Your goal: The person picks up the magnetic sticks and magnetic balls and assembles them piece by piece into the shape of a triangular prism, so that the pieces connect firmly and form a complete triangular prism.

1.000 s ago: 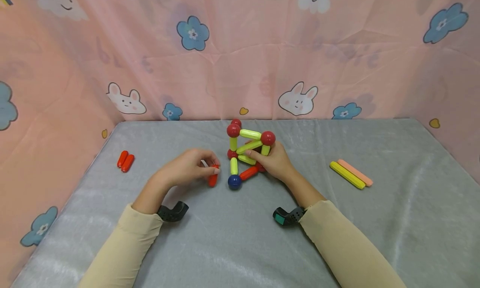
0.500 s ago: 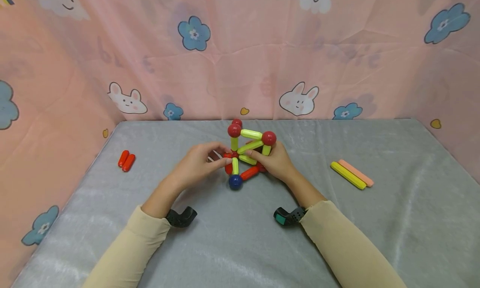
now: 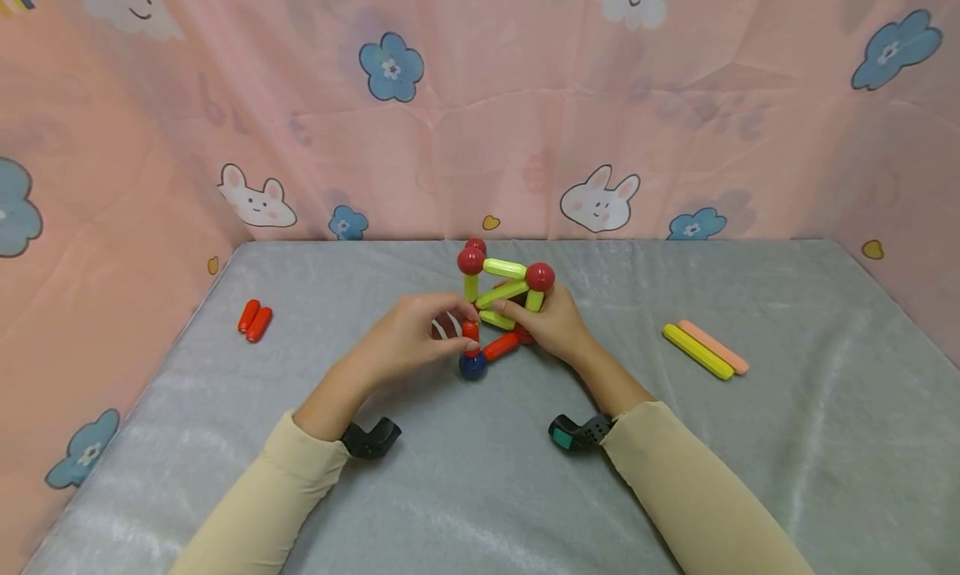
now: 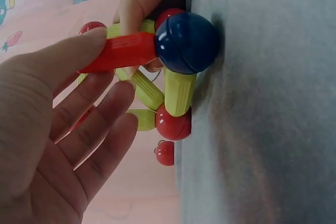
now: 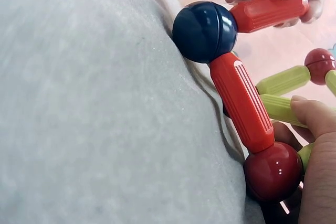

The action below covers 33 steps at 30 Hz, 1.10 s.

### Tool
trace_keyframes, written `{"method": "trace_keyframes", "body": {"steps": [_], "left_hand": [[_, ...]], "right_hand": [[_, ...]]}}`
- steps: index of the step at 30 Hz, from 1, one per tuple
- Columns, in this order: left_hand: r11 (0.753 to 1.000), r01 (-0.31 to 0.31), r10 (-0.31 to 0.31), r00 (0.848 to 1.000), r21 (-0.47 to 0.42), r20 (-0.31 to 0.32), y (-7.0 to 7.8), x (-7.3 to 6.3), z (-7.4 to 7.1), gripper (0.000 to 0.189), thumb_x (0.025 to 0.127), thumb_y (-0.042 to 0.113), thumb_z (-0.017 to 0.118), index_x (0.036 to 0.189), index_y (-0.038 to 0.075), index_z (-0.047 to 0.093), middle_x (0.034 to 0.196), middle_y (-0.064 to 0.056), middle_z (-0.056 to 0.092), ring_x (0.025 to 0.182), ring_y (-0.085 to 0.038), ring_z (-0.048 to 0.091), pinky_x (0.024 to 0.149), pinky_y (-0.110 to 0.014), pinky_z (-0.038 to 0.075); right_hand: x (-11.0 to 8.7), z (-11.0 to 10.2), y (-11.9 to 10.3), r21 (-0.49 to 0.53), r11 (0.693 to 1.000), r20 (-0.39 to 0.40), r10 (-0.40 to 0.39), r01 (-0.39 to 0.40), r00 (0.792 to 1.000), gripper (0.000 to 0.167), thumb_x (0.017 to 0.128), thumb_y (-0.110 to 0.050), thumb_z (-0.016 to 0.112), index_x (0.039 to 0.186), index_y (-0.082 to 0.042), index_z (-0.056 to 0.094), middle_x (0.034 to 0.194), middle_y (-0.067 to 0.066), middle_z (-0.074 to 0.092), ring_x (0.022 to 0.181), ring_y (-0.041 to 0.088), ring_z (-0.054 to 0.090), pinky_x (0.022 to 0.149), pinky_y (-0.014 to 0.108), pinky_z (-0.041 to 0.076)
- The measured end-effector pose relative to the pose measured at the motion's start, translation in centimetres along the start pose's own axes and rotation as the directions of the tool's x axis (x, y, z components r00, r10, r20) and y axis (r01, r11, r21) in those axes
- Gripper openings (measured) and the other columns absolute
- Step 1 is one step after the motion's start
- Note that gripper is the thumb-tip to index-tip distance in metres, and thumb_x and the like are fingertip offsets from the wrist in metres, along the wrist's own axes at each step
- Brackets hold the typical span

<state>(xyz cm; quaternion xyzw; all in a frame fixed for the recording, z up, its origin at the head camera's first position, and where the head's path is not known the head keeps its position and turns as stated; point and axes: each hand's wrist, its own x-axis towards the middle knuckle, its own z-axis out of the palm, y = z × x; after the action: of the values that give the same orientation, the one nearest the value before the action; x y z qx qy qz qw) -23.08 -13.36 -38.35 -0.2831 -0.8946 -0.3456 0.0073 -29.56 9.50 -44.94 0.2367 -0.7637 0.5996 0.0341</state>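
Note:
A magnetic ball-and-rod frame stands mid-table, built of red balls (image 3: 540,277), yellow-green rods (image 3: 505,268) and one dark blue ball (image 4: 187,43) at its near corner. My left hand (image 3: 408,333) pinches a short red magnetic rod (image 5: 270,12) between thumb and fingers. That rod rises from the top of the blue ball, its lower end touching it. A second red rod (image 5: 241,100) runs low from the blue ball to a red ball (image 5: 273,171). On the frame's right side, my right hand (image 3: 555,321) grips a yellow-green rod, its fingers partly hidden behind the frame.
Two short red rods (image 3: 253,320) lie side by side at the left of the grey cloth-covered table (image 3: 480,492). Off to the right rest a long yellow stick (image 3: 697,352) and a peach stick (image 3: 712,346). A pink patterned curtain (image 3: 480,125) hangs behind.
My left hand has carried the red rod rightwards to the frame and set it upright against the blue ball. The right hand keeps its hold in the same place.

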Motion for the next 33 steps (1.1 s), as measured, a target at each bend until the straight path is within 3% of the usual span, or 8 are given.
{"method": "trace_keyframes", "body": {"steps": [7, 15, 17, 20, 22, 24, 26, 33], "left_hand": [[0.996, -0.046, 0.042, 0.998, 0.077, 0.043, 0.9, -0.1, -0.2, 0.022, 0.085, 0.021, 0.083, 0.103, 0.017, 0.071, 0.093, 0.005, 0.071, 0.085, -0.011, 0.066, 0.075, -0.027, 0.057], [0.997, 0.014, -0.021, 0.996, 0.074, 0.086, 0.4, -0.4, -1.7, 0.027, 0.085, 0.030, 0.083, 0.107, 0.018, 0.072, 0.097, 0.004, 0.073, 0.088, -0.013, 0.066, 0.079, -0.032, 0.056], [0.996, 0.047, -0.052, 0.997, 0.077, 0.057, 0.0, -0.6, -2.9, 0.023, 0.089, 0.035, 0.079, 0.104, 0.019, 0.073, 0.095, 0.003, 0.073, 0.087, -0.013, 0.066, 0.079, -0.032, 0.056], [0.981, 0.122, -0.111, 0.991, 0.152, -0.076, -0.9, -1.5, -5.5, 0.021, 0.096, 0.039, 0.069, 0.088, 0.019, 0.070, 0.084, 0.001, 0.069, 0.079, -0.014, 0.060, 0.072, -0.032, 0.051], [0.959, 0.196, -0.159, 0.970, 0.204, -0.185, -1.6, -2.3, -7.4, 0.031, 0.100, 0.040, 0.062, 0.078, 0.018, 0.065, 0.080, -0.001, 0.065, 0.071, -0.017, 0.055, 0.066, -0.032, 0.046], [0.927, 0.289, -0.217, 0.932, 0.238, -0.290, -2.1, -3.3, -9.0, 0.035, 0.101, 0.042, 0.059, 0.078, 0.017, 0.063, 0.082, -0.004, 0.066, 0.069, -0.020, 0.053, 0.063, -0.033, 0.042], [0.896, 0.379, -0.296, 0.898, 0.231, -0.325, -2.8, -4.3, -10.4, 0.035, 0.102, 0.044, 0.058, 0.086, 0.013, 0.065, 0.092, -0.007, 0.069, 0.074, -0.023, 0.057, 0.065, -0.036, 0.044], [0.746, 0.631, -0.620, 0.775, 0.213, -0.122, -6.7, -6.8, -12.9, 0.049, 0.097, 0.023, 0.063, 0.135, -0.006, 0.054, 0.137, -0.036, 0.052, 0.093, -0.038, 0.063, 0.062, -0.036, 0.052]], "right_hand": [[0.0, -0.1, -0.1, -0.006, 1.000, 0.008, 0.006, -0.006, 1.000, 0.030, 0.090, -0.009, 0.075, 0.117, -0.001, 0.065, 0.112, 0.018, 0.072, 0.091, 0.005, 0.068, 0.085, 0.018, 0.056], [0.0, 0.0, -0.1, -0.002, 1.000, 0.008, -0.003, 0.003, 1.000, 0.029, 0.090, -0.009, 0.075, 0.117, -0.001, 0.066, 0.113, 0.019, 0.073, 0.091, 0.005, 0.068, 0.085, 0.018, 0.056], [-0.1, 0.0, -0.2, 0.003, 1.000, 0.008, -0.004, 0.004, 1.000, 0.029, 0.090, -0.009, 0.075, 0.117, -0.001, 0.066, 0.113, 0.019, 0.073, 0.091, 0.005, 0.068, 0.084, 0.018, 0.056], [-0.1, 0.0, -0.2, 0.008, 1.000, 0.006, -0.004, 0.004, 1.000, 0.028, 0.090, -0.009, 0.075, 0.116, -0.001, 0.066, 0.113, 0.019, 0.072, 0.091, 0.005, 0.068, 0.084, 0.018, 0.056], [-0.1, 0.0, -0.2, 0.008, 1.000, 0.004, -0.003, 0.003, 1.000, 0.028, 0.090, -0.009, 0.075, 0.116, -0.001, 0.066, 0.113, 0.019, 0.072, 0.091, 0.004, 0.067, 0.084, 0.017, 0.056], [-0.2, 0.0, -0.3, 0.011, 1.000, 0.004, 0.000, 0.000, 1.000, 0.028, 0.090, -0.008, 0.075, 0.116, -0.001, 0.066, 0.113, 0.019, 0.072, 0.091, 0.004, 0.067, 0.084, 0.017, 0.055], [-0.2, 0.0, -0.3, 0.014, 1.000, 0.006, 0.005, -0.005, 1.000, 0.029, 0.090, -0.008, 0.075, 0.117, 0.000, 0.066, 0.113, 0.020, 0.072, 0.091, 0.004, 0.067, 0.084, 0.017, 0.055], [-0.1, 0.1, -0.3, 0.008, 1.000, 0.003, 0.019, -0.019, 1.000, 0.032, 0.091, -0.011, 0.075, 0.120, -0.002, 0.065, 0.116, 0.019, 0.072, 0.093, 0.004, 0.067, 0.085, 0.017, 0.055]]}}
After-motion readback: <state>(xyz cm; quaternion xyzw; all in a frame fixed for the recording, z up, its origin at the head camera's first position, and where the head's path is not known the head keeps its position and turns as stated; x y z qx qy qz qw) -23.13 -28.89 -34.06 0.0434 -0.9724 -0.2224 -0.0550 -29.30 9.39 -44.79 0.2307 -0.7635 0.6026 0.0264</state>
